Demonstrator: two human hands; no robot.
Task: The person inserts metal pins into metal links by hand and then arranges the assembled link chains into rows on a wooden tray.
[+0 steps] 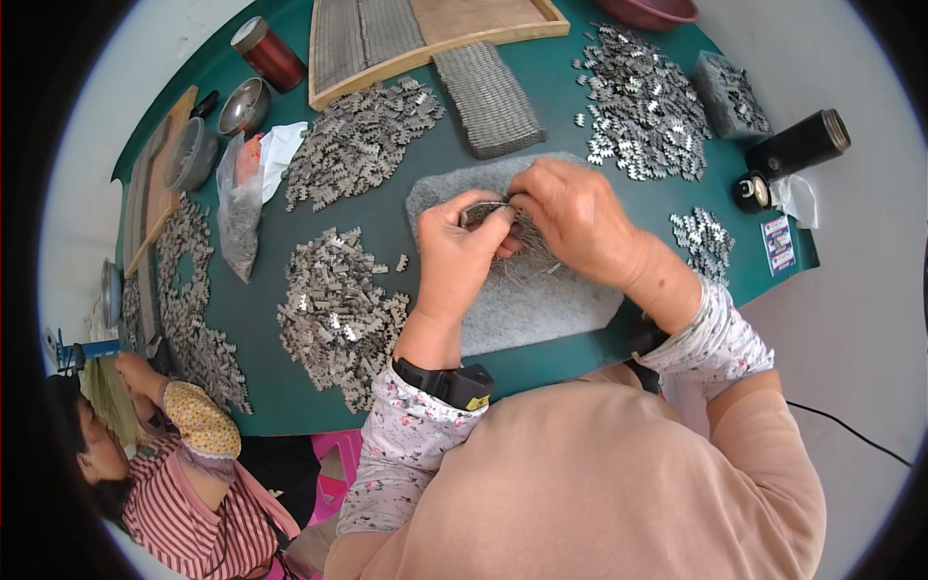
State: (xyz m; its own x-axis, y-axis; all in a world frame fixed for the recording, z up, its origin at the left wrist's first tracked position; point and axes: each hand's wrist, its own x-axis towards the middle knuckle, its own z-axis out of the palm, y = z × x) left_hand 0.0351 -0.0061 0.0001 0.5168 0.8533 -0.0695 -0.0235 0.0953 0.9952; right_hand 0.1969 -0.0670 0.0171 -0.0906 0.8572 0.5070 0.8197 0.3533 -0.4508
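Above a grey felt mat (570,314), both my hands are closed and their fingertips meet. My left hand (456,253) grips a small dark metal piece (480,211) between thumb and curled fingers. My right hand (585,220) pinches at the right end of that piece; its fingertips partly hide what they hold. Below the right fingers spreads a bunch of thin grey metal wires or pins (530,259), some of them reaching the mat. Whether the bunch lies in the right palm or rests on the mat, I cannot tell.
Heaps of small toothed metal plates (338,307) cover the green table (387,227). Beyond the mat lies a ribbed metal block (488,97), near a wooden tray (440,48). A black flask (797,143) stands right, a red tumbler (269,55) far left. Another person (184,464) sits left.
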